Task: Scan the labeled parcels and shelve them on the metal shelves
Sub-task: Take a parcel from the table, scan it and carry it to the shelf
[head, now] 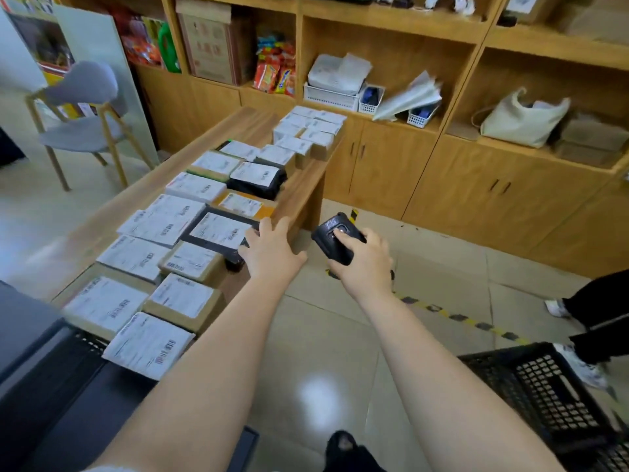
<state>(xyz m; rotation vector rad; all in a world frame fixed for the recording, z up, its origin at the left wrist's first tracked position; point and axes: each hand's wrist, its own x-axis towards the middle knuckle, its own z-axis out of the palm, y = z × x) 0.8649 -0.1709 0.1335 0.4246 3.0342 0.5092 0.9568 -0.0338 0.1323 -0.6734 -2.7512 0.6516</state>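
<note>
Two bare hands reach forward over a tiled floor (pixel 442 274). Left hand (pixel 270 248) lies with fingers spread and nearly straight, fingertips resting on the near right edge of a flat black parcel (pixel 218 231) carrying a white label; nothing is gripped. Right hand (pixel 366 258) is wrapped round a black handheld scanner (pixel 335 238), thumb pressed on the button on its upper face, the device tilted toward 10 o'clock.

Labeled parcels (pixel 177 233) cover a long wooden table (pixel 299 195) that runs from 8 o'clock to 12 o'clock of the view: brown cartons, white mailers and black poly bags, laid roughly two abreast with labels up. The black parcel under the left hand lies about mid-row at the table's right edge, touching a brown carton (pixel 192 262) at its 7 o'clock side and an orange-brown envelope (pixel 243 204) at its 1 o'clock side.

Wooden shelving with cabinet doors (pixel 425 165) stands from 12 to 3 o'clock, holding white baskets, snack packets and a white cloth bag (pixel 524 119). A grey chair (pixel 83 120) stands at 10 o'clock. A black plastic crate (pixel 544 386) sits at 4 o'clock, and another person's legs and white shoes (pixel 585 366) show at 3 o'clock. Black-and-yellow tape (pixel 459 316) crosses the floor.
</note>
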